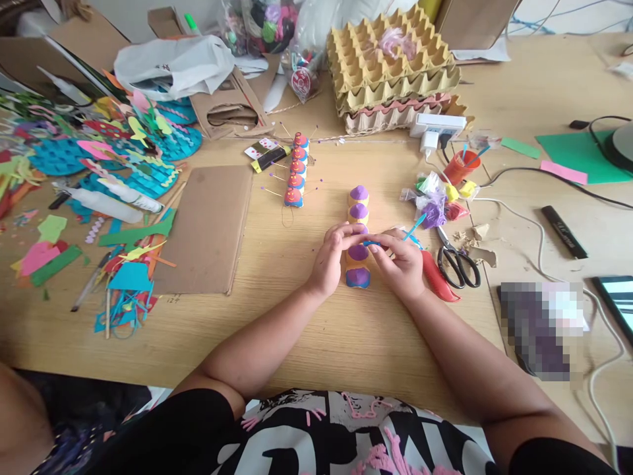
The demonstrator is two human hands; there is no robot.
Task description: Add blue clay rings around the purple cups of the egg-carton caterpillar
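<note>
An egg-carton strip with purple clay domes, yellow sides and some blue at its near end stands upright on the table in front of me. My left hand is curled against its left side, fingers reaching over its middle and partly hiding it. On the other side, my right hand pinches a small piece of blue clay just above the strip. A light-blue modelling tool sticks up by my right hand. Farther off stands a finished-looking red and blue strip with faces and pin-like sticks.
Black-handled scissors and a red curved object lie right of my right hand. Behind them are clay packets and an orange cup. Cardboard and paper scraps are left; egg trays are stacked behind.
</note>
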